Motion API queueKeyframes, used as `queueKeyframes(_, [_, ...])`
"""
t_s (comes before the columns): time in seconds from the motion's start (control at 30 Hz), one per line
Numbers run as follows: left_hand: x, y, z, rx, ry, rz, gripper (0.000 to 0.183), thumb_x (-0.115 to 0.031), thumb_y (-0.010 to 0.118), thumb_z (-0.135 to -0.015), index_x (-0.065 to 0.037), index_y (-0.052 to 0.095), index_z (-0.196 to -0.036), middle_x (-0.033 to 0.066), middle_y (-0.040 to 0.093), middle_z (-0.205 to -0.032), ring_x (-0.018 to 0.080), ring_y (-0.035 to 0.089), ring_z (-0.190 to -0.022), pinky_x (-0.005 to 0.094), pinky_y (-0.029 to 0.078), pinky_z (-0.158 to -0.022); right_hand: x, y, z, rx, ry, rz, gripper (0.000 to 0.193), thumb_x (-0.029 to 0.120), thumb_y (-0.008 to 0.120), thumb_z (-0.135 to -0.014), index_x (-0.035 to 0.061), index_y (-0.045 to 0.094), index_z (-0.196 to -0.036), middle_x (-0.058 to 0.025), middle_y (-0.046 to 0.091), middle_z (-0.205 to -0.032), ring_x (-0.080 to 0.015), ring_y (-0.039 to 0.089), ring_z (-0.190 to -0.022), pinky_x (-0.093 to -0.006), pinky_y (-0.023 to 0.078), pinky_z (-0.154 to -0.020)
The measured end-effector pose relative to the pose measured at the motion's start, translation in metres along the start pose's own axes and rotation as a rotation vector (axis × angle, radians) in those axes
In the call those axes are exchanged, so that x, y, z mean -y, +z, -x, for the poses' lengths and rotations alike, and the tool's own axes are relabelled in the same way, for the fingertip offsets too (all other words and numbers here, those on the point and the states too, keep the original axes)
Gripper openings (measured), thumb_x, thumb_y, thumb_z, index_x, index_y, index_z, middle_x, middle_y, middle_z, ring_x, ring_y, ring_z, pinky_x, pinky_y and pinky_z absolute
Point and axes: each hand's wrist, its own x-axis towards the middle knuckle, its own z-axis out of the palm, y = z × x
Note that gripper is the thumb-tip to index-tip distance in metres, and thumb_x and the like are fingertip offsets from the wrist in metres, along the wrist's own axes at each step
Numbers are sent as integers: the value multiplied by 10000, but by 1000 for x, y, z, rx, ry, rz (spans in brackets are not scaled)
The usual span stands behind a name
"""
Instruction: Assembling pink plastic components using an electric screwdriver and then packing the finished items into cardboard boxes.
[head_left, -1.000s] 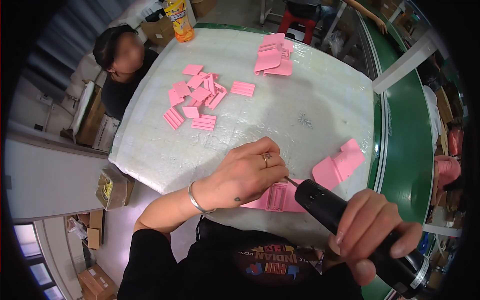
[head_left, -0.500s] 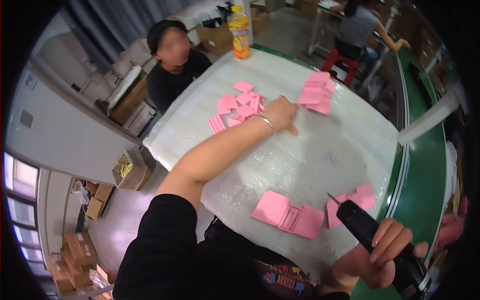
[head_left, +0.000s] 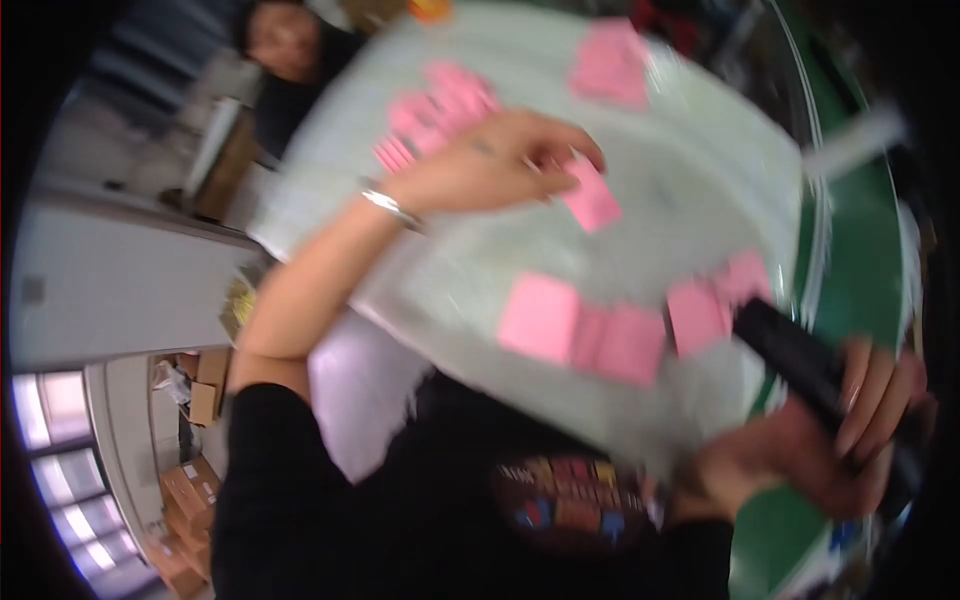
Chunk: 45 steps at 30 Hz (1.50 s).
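Pinched in the fingers of my left hand (head_left: 530, 160) is a small flat pink piece (head_left: 593, 198), held above the middle of the table. My right hand (head_left: 865, 420) grips a black electric screwdriver (head_left: 795, 355) at the right edge of the table; its tip is lost in blur. Close in front of me lies a joined pink part (head_left: 540, 318), two wide panels with a narrower section between them. Beside it, near the screwdriver, rests another pink part (head_left: 697, 315).
A loose pile of small pink pieces (head_left: 440, 105) lies at the far left of the white-covered table (head_left: 450, 285). A pink stack (head_left: 612, 65) stands at the far right. Another person (head_left: 290, 70) is beyond the left edge. Cardboard boxes (head_left: 190, 495) stand at lower left.
My left hand has come back from the far side and now holds a small pink piece. The view has shifted and blurred. My right hand still grips the screwdriver, further right in view.
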Motion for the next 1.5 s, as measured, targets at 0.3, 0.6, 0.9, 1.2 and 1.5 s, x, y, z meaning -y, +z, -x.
queueKeyframes(0.3, [-20, 70, 20, 297, 32, 116, 198, -44, 618, -828, -10, 638, -1022, 133, 655, -780, 241, 624, -674, 325, 497, -647, 10, -23, -11, -74, -26, 47, 145, 113, 562, -664, 142, 429, -613, 72, 461, -595, -31, 451, -563, -232, 339, -716])
queueKeyframes(0.6, [-13, 86, 17, 196, 166, 3, 194, -33, 646, -802, -15, 645, -996, 130, 640, -849, 287, 614, -728, 356, 494, -672, 7, -20, -7, 41, 59, 17, 168, 103, 574, -673, 162, 427, -618, 68, 463, -605, -31, 453, -571, -230, 339, -718])
queueKeyframes(0.9, [-7, 100, 26, -27, 295, -192, 295, -101, 699, -765, -53, 627, -1047, 92, 595, -953, 273, 576, -800, 355, 480, -711, 0, -12, -10, 164, 126, -3, 194, 93, 586, -682, 182, 424, -622, 64, 466, -614, -31, 456, -580, -229, 339, -720])
queueKeyframes(1.2, [-10, 95, 34, 181, 27, -363, 525, -364, 737, -728, -69, 591, -1137, 120, 617, -889, 315, 584, -841, 392, 475, -752, -12, 17, 20, 147, 295, 320, 281, 91, 590, -728, 85, 508, -997, 27, 451, -629, -84, 457, -539, -263, 372, -623])
queueKeyframes(1.5, [10, 98, 30, 205, 18, -51, 381, -292, 672, -798, -69, 600, -1098, 129, 634, -871, 316, 598, -878, 417, 471, -755, -31, 6, 24, 363, 324, 436, 452, 79, 596, -743, 133, 441, -1164, -6, 458, -623, -130, 463, -501, -301, 404, -573])
